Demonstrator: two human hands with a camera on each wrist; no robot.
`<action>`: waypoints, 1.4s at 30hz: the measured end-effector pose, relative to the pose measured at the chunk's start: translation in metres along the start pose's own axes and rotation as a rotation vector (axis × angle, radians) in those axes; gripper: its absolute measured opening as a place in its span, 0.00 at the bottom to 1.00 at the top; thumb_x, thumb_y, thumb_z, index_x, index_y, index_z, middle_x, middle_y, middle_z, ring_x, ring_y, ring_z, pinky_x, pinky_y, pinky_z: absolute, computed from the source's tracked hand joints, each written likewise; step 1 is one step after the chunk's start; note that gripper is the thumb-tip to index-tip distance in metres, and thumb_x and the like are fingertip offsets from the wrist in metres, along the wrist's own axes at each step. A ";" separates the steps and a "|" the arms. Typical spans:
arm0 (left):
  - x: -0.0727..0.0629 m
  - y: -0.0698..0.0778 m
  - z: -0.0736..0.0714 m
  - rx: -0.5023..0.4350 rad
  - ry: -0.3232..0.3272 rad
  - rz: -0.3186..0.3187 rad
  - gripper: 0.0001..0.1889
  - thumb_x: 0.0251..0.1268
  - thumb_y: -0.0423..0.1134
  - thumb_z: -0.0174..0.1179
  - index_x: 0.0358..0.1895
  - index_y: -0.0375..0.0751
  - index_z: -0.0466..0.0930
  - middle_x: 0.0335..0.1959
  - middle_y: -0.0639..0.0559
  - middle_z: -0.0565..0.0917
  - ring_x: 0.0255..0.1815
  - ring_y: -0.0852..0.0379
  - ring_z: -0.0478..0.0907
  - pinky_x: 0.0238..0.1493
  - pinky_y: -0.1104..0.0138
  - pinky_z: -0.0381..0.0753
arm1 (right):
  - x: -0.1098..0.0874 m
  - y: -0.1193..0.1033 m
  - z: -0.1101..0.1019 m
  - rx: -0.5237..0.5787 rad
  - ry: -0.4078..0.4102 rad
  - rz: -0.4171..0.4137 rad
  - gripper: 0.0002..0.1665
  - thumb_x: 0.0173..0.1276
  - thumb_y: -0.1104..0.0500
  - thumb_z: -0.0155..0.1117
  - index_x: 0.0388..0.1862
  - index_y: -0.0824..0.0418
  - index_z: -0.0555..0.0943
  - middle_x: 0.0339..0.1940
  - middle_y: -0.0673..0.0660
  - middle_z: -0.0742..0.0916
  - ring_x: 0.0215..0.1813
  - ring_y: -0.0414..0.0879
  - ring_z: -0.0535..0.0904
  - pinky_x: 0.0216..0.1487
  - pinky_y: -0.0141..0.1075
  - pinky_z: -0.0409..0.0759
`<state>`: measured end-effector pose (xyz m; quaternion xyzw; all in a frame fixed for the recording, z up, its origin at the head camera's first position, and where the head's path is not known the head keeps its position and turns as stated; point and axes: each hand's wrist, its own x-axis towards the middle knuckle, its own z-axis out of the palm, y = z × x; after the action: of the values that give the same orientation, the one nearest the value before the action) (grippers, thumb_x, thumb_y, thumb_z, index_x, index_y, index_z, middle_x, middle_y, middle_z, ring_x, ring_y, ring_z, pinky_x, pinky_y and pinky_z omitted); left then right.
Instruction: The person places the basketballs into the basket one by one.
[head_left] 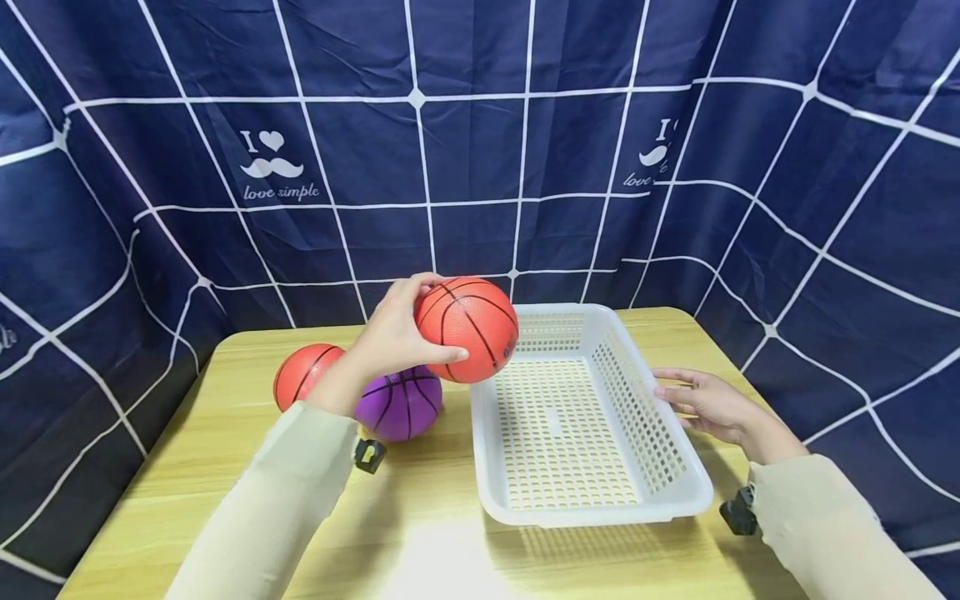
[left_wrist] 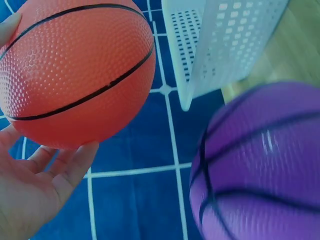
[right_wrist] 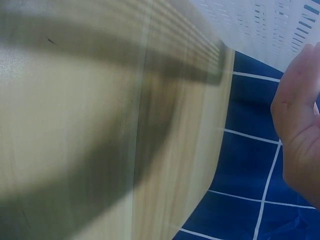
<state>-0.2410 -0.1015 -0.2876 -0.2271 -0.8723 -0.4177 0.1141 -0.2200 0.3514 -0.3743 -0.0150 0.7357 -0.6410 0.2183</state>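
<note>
Orange ball (head_left: 472, 329) part-hides basket (head_left: 585, 514), which right hand (head_left: 712, 406) perhaps touches

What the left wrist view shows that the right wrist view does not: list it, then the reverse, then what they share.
Only the left wrist view shows the left hand, the orange ball it holds and the purple ball.

Only the right wrist view shows the right hand, its fingers by the basket's side, and the broad dark shadow on the table.

Both show part of the white basket, the wooden table and the blue cloth with white lines.
</note>
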 end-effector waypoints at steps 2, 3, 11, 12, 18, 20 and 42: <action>0.006 0.001 0.008 -0.005 -0.010 -0.014 0.45 0.32 0.50 0.79 0.60 0.48 0.68 0.52 0.48 0.70 0.53 0.53 0.70 0.46 0.57 0.79 | 0.001 0.000 0.000 -0.002 0.002 -0.001 0.31 0.73 0.61 0.55 0.69 0.69 0.58 0.45 0.51 0.85 0.47 0.44 0.82 0.45 0.40 0.81; 0.009 0.002 0.012 -0.009 -0.015 -0.020 0.44 0.32 0.50 0.79 0.60 0.48 0.68 0.52 0.48 0.70 0.52 0.53 0.70 0.46 0.58 0.79 | 0.001 0.000 0.000 -0.003 0.007 0.002 0.31 0.72 0.61 0.56 0.69 0.68 0.58 0.45 0.52 0.85 0.47 0.44 0.82 0.45 0.40 0.81; 0.032 0.009 0.046 -0.001 -0.044 -0.031 0.44 0.33 0.51 0.79 0.60 0.47 0.68 0.53 0.48 0.69 0.52 0.53 0.70 0.46 0.58 0.79 | 0.000 -0.001 0.001 -0.003 0.010 0.008 0.35 0.72 0.60 0.57 0.70 0.70 0.55 0.46 0.54 0.85 0.48 0.45 0.82 0.44 0.40 0.81; 0.035 0.009 0.050 0.002 -0.049 -0.036 0.44 0.33 0.51 0.78 0.60 0.48 0.68 0.53 0.48 0.69 0.52 0.53 0.70 0.46 0.58 0.79 | 0.000 -0.002 0.001 0.000 0.004 0.005 0.35 0.72 0.60 0.57 0.70 0.71 0.55 0.46 0.54 0.85 0.47 0.45 0.82 0.44 0.40 0.81; 0.049 0.015 0.075 0.023 -0.082 -0.074 0.45 0.34 0.54 0.78 0.62 0.51 0.67 0.55 0.48 0.68 0.53 0.51 0.69 0.46 0.57 0.79 | 0.001 -0.003 0.000 0.021 -0.015 -0.007 0.33 0.73 0.62 0.55 0.70 0.72 0.54 0.46 0.54 0.85 0.47 0.45 0.82 0.44 0.40 0.81; 0.054 0.017 0.082 0.028 -0.091 -0.084 0.45 0.33 0.55 0.77 0.62 0.51 0.67 0.56 0.48 0.68 0.53 0.51 0.69 0.46 0.57 0.79 | 0.001 -0.003 0.000 0.033 -0.018 -0.007 0.33 0.73 0.63 0.54 0.70 0.72 0.54 0.46 0.54 0.85 0.47 0.46 0.82 0.44 0.40 0.81; 0.084 0.029 0.158 0.081 -0.130 -0.267 0.46 0.32 0.62 0.76 0.62 0.58 0.65 0.51 0.51 0.69 0.52 0.52 0.68 0.43 0.56 0.79 | 0.001 0.001 -0.002 0.046 -0.023 -0.017 0.32 0.73 0.62 0.54 0.70 0.71 0.55 0.47 0.53 0.84 0.48 0.45 0.81 0.45 0.40 0.81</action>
<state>-0.3019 0.0628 -0.3340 -0.1308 -0.9165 -0.3780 0.0097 -0.2211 0.3528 -0.3753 -0.0237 0.7181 -0.6593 0.2218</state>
